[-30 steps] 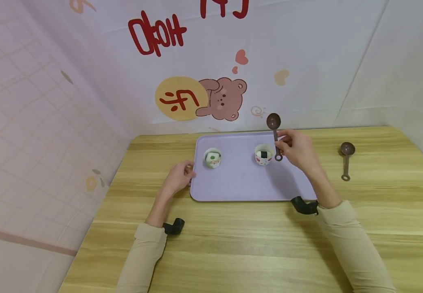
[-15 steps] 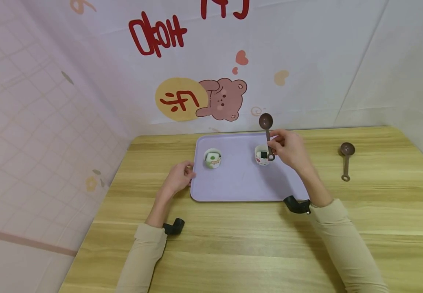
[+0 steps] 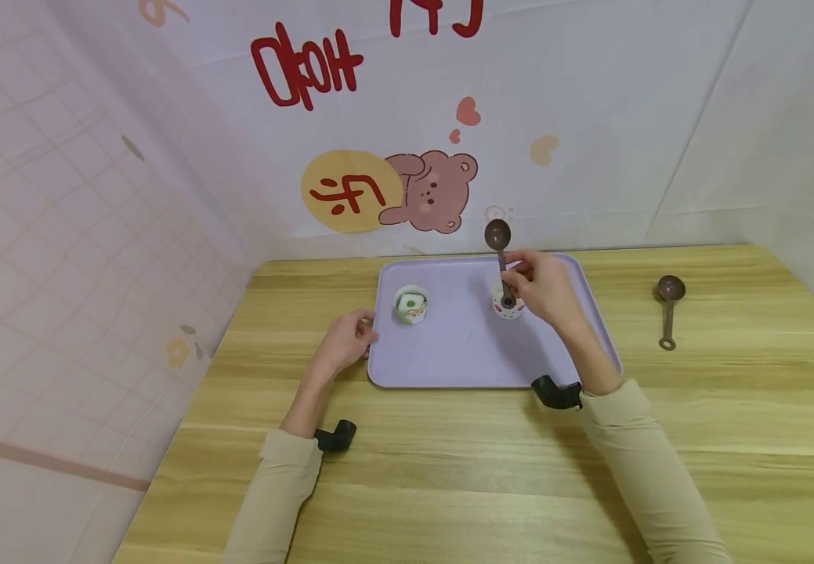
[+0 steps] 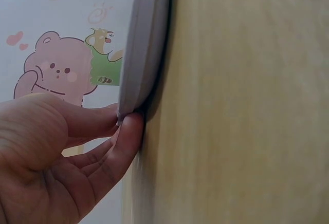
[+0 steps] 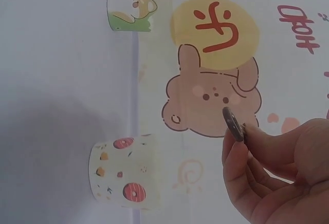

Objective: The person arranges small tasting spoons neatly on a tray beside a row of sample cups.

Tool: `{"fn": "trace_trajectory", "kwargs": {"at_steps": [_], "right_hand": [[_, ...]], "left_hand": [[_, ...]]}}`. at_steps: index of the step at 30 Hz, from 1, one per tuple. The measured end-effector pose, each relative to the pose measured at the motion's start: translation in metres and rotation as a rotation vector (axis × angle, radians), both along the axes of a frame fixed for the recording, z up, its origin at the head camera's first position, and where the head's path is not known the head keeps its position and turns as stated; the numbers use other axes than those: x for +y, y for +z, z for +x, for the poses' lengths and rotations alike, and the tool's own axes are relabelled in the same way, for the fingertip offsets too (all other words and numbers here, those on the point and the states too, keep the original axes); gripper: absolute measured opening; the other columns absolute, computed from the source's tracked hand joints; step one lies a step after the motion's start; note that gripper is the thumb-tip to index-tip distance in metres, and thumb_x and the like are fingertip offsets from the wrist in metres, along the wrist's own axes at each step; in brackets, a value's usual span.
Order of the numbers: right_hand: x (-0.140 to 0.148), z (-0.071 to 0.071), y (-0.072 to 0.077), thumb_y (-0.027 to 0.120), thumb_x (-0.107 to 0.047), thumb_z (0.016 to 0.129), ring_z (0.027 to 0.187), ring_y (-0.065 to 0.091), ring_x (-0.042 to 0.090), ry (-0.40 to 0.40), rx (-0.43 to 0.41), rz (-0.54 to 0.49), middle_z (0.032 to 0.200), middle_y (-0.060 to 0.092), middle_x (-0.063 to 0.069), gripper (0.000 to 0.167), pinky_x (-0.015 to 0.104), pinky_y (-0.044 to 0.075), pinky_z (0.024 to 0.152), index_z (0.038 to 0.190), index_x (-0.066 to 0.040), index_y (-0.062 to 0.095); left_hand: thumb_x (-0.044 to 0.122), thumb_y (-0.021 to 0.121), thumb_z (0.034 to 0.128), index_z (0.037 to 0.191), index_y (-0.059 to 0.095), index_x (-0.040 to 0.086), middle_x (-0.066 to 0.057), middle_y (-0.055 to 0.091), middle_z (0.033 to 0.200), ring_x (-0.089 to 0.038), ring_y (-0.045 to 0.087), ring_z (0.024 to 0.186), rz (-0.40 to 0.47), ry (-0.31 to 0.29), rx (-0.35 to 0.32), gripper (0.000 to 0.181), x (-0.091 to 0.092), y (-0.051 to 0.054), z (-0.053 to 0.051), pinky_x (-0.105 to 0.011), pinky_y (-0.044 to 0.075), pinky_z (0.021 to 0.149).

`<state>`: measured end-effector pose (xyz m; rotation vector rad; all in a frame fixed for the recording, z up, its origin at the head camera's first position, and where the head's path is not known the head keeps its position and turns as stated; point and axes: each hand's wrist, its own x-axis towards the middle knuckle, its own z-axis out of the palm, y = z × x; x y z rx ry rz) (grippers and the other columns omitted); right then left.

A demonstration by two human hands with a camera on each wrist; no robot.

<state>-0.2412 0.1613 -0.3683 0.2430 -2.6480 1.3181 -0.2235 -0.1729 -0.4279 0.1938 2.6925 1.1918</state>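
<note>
My right hand (image 3: pixel 544 288) pinches a brown measuring spoon (image 3: pixel 497 235) by its handle, bowl upward, in the air over the tray. Below it a paper cup with a doughnut print (image 3: pixel 510 312) stands on the tray; the handle and fingers partly cover its mouth in the head view. The right wrist view shows the handle's ring end (image 5: pixel 234 124) between thumb and fingers, apart from the cup. My left hand (image 3: pixel 345 341) pinches the left rim of the lilac tray (image 3: pixel 449 356), thumb above and a finger against its underside in the left wrist view.
A second paper cup with a green dog print (image 3: pixel 415 315), holding a white piece with a green dot, stands on the tray's left. Another brown measuring spoon (image 3: pixel 671 290) lies on the wooden table (image 3: pixel 442 470) to the right. A printed white backdrop (image 3: pixel 611 141) rises behind.
My right hand has moved left with the measuring spoon, from beside the doughnut-print cup to over it. My left hand keeps its place on the tray's rim.
</note>
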Motion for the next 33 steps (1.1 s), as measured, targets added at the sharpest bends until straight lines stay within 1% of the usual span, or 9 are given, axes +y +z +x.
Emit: {"fn": "trace_trajectory", "kwargs": {"at_steps": [6,11,18,27,33], "right_hand": [[-0.006,-0.002,-0.004,0.065,-0.002,0.097,0.068,0.063,0.021,0.015,-0.011,-0.027,0.089,0.071,0.021,0.022,0.019,0.048,0.057,0.117,0.006,0.067],[-0.012,-0.003,-0.007,0.066,-0.001,0.096,0.065,0.063,0.018,0.017,-0.007,-0.035,0.088,0.071,0.021,0.02,0.017,0.048,0.057,0.114,0.006,0.067],[-0.02,-0.004,-0.011,0.067,0.001,0.094,0.066,0.064,0.021,0.019,-0.006,-0.038,0.087,0.072,0.021,0.018,0.019,0.047,0.058,0.111,0.007,0.068],[-0.032,-0.003,-0.015,0.066,0.0,0.095,0.062,0.059,0.012,0.026,-0.047,-0.09,0.086,0.071,0.02,0.018,0.018,0.046,0.054,0.111,0.007,0.067],[-0.038,-0.004,-0.019,0.067,0.001,0.094,0.062,0.06,0.012,0.022,-0.05,-0.093,0.085,0.071,0.02,0.016,0.017,0.046,0.055,0.109,0.008,0.068]], "left_hand": [[0.001,0.063,0.098,0.137,0.054,-0.005,-0.014,0.062,0.092,-0.018,0.06,0.068,0.003,0.002,0.001,0.04,0.0,-0.002,-0.001,-0.028,0.054,0.062],[0.001,0.063,0.0977,0.137,0.054,-0.005,-0.014,0.062,0.093,-0.018,0.06,0.069,0.007,0.007,-0.004,0.041,0.001,0.0,0.0,-0.028,0.055,0.063],[0.001,0.063,0.0978,0.137,0.054,-0.005,-0.014,0.062,0.093,-0.018,0.06,0.069,0.011,0.015,-0.01,0.041,0.002,0.0,0.0,-0.027,0.055,0.063],[0.001,0.063,0.098,0.137,0.054,-0.005,-0.014,0.062,0.092,-0.018,0.06,0.067,0.009,0.007,-0.008,0.04,0.001,0.0,0.001,-0.028,0.054,0.062],[0.001,0.062,0.0984,0.138,0.053,-0.005,-0.014,0.062,0.092,-0.018,0.06,0.066,0.003,0.007,-0.006,0.041,0.002,0.0,0.001,-0.027,0.054,0.062]]}}
